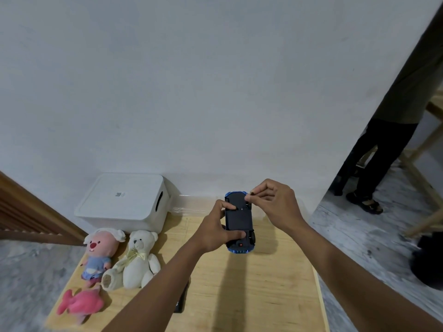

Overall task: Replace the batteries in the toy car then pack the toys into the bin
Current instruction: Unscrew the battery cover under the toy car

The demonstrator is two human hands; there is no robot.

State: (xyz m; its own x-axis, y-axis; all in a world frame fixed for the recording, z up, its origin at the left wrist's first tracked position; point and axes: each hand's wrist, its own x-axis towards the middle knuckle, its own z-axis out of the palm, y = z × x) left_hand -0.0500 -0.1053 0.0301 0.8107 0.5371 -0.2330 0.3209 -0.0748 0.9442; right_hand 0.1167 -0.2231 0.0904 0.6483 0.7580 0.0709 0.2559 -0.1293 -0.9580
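Note:
A blue toy car (239, 219) is held upside down above the wooden table (251, 283), its dark underside facing me. My left hand (217, 230) grips its left side, thumb and a finger on the underside. My right hand (275, 200) pinches a small dark tool (252, 193), probably a screwdriver, at the car's far end. A white lidded bin (124, 200) stands at the table's back left. Three plush toys lie at the left: a pink-faced one in a blue dress (100, 250), a white teddy bear (139, 257) and a pink fish (79, 304).
A dark flat object (181, 300) lies partly under my left forearm. A clear plastic container (191, 203) sits by the wall right of the bin. Someone in dark trousers and sandals (374, 164) stands at the right near wooden frames. A brown door (26, 212) is at the left.

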